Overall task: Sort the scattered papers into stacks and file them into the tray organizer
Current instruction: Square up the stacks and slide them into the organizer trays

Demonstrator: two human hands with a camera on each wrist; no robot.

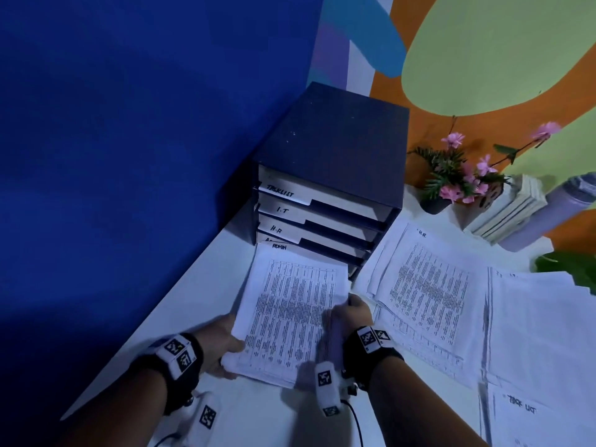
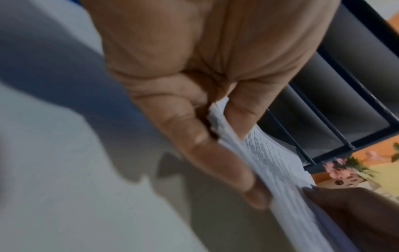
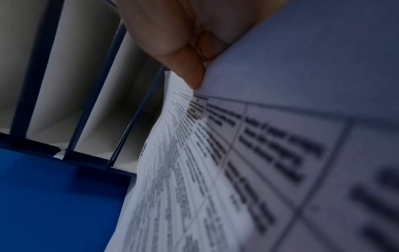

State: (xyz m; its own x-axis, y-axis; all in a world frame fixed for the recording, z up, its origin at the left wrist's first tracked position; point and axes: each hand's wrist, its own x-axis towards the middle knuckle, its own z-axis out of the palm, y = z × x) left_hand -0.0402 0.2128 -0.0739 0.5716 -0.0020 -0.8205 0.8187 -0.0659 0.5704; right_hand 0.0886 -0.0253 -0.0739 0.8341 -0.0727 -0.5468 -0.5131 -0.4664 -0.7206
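Head view is filled at the centre by the dark blue, box-shaped tray organizer (image 1: 332, 150), which is stood on the white table (image 1: 193, 285) against the blue wall; its four white-lipped shelves are labelled, top to bottom, TASKLIST, I.T, H.R and a half-hidden last one. To its right, a printed stack marked H.R (image 1: 429, 285) and a sheet marked TASK LIST (image 1: 522, 411) are laid flat on the table, not yet filed.

A white stack of printed table sheets headed ADMIN (image 1: 290, 311) is held in the air, its far edge brought right up to the mouth of the bottom shelf. Its near left corner is pinched by the left hand (image 1: 222, 346), thumb on top and fingers curled beneath, as the left wrist view shows. Its right edge is gripped by the right hand (image 1: 351, 314), thumb (image 3: 185, 68) pressed onto the top sheet.

The step in hand is judged to be the filing of this stack. It would be done best if the leading edge were kept level, squared to the opening and lowered under the H.R shelf lip, both grips being held firm so that loose sheets are not fanned or buckled.
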